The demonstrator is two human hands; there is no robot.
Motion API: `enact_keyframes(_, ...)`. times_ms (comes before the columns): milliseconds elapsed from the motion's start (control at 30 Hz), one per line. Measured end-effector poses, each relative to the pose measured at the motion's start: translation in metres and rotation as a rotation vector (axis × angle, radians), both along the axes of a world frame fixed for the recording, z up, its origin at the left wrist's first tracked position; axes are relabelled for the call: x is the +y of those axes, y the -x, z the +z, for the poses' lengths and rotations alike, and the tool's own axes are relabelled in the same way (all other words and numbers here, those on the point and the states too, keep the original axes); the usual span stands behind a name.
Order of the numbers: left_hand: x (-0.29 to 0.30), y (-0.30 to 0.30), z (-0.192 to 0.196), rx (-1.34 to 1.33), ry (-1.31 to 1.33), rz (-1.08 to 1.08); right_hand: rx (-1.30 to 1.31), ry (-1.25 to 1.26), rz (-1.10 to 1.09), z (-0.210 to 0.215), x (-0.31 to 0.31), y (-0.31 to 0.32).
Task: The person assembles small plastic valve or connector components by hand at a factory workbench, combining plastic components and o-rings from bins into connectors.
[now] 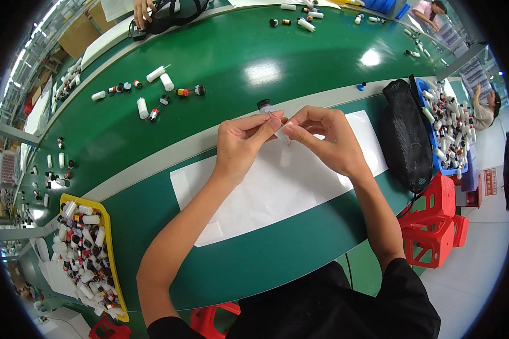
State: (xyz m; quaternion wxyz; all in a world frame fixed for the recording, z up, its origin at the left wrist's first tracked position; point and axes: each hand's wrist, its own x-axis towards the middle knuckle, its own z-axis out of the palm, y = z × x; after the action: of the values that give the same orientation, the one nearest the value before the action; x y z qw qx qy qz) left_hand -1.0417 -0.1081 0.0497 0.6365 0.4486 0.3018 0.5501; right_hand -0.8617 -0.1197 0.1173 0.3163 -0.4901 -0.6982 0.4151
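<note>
Above a white paper sheet (254, 195), my two hands meet with fingertips pinched close together. My left hand (240, 144) and my right hand (328, 138) are both closed on a small part with thin reddish wires (289, 139). A whitish piece of it shows between the fingertips; its exact form is too small to make out. Just beyond my left fingertips is a small cylinder with a black end (264, 105). Whether it is held or rests on the belt's pale edge, I cannot tell.
A yellow basket (108, 237) full of small white, black and red parts stands at left. A blue bin (430, 127) of similar parts is at right, beside a black mesh bag (404, 135). Loose parts lie on the green belt (220, 73). Red stools (435, 226) stand at right.
</note>
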Motion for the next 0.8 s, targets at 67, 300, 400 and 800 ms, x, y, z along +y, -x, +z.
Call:
enact_keyframes(67, -0.001, 0.000, 0.000, -0.020, 0.032, 0.003, 0.023, -0.006, -0.064, -0.001, -0.003, 0.005)
enact_keyframes(300, -0.011, -0.001, 0.002, -0.097, 0.110, -0.030, 0.012, -0.168, -0.156, 0.001, -0.012, 0.015)
enact_keyframes(400, -0.010, 0.001, 0.005, -0.029, 0.035, -0.062, 0.039, -0.028, -0.170, 0.001, -0.008, 0.001)
enact_keyframes(800, 0.002, 0.016, 0.035, 0.281, -0.194, -0.306, 0.334, 0.535, 0.226, 0.007, 0.004, -0.031)
